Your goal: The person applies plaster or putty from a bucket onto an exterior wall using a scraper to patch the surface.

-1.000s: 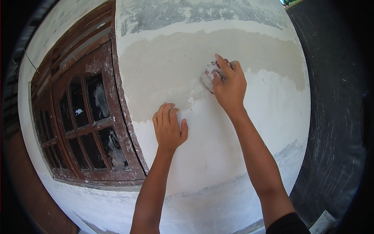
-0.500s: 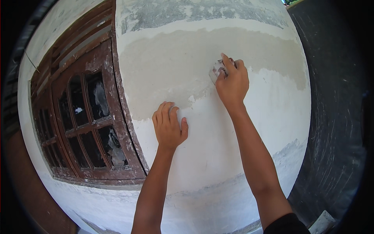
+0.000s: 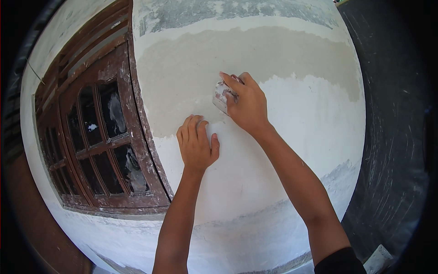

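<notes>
Against the wall, my right hand (image 3: pixel 248 104) is closed round a paint-smeared putty scraper (image 3: pixel 221 95). Its pale, blotched face shows left of my thumb, and the rest is covered by my fingers. The tool is at the lower border of a damp grey-beige putty band (image 3: pixel 182 59) spread across the white wall (image 3: pixel 301 118). Lower and to the left, my left hand (image 3: pixel 197 144) is by the wall with its back toward me. Its fingers are a little bent and the thumb stands apart; the palm is hidden.
A brown wooden window (image 3: pixel 102 148) with dark panes and white smears borders the wall on the left. Dark sheeting (image 3: pixel 388 137) hangs to the right of the wall. A pale piece of material (image 3: pixel 378 261) shows at the lower right. Bare grey patches (image 3: pixel 237 13) run along the wall's top.
My right hand has swept the scraper left and slightly down along the putty's lower border, nearer my left hand. A ragged gap in that border is now smoothed over. My left hand has hardly moved.
</notes>
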Action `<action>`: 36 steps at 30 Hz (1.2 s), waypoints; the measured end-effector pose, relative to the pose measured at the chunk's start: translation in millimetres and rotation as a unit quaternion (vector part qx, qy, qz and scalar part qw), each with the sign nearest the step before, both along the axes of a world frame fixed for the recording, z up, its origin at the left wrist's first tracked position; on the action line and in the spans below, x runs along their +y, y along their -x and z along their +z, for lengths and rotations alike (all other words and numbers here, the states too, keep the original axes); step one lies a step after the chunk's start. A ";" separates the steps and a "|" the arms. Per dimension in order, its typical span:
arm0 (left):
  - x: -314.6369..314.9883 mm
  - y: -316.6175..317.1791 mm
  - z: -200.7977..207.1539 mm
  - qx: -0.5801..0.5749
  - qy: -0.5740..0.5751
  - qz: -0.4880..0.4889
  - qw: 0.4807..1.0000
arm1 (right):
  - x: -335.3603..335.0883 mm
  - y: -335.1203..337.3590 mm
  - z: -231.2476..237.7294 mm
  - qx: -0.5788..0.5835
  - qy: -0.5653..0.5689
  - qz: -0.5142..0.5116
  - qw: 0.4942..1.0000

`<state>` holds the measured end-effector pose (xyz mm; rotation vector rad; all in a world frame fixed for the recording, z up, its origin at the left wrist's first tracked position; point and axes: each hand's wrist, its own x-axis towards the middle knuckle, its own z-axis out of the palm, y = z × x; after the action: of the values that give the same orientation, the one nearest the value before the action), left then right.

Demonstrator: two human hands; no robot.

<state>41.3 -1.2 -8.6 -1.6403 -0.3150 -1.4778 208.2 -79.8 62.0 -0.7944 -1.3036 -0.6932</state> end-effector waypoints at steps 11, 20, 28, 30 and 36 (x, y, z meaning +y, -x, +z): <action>-2.4 0.7 0.2 0.001 0.003 -0.003 1.000 | 4.1 -11.4 -3.0 -0.011 -0.046 -0.076 0.996; -4.7 -0.2 0.6 -0.004 0.007 -0.003 1.000 | 5.9 -14.2 -11.0 0.040 -0.048 -0.079 0.995; -2.8 1.8 -0.3 -0.007 0.005 -0.002 1.000 | -7.5 -6.8 -26.6 -0.055 0.019 -0.072 0.996; -4.4 1.7 0.8 -0.010 0.001 -0.003 1.000 | -12.6 -31.9 -19.3 0.141 -0.053 -0.129 0.980; -3.1 0.7 0.3 -0.002 0.008 -0.001 1.000 | -9.0 -13.1 -30.3 -0.022 0.016 -0.020 0.999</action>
<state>40.7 -4.3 -8.3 -1.6510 -0.3282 -1.4827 221.3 -88.8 31.7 -0.8360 -1.3448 -0.7265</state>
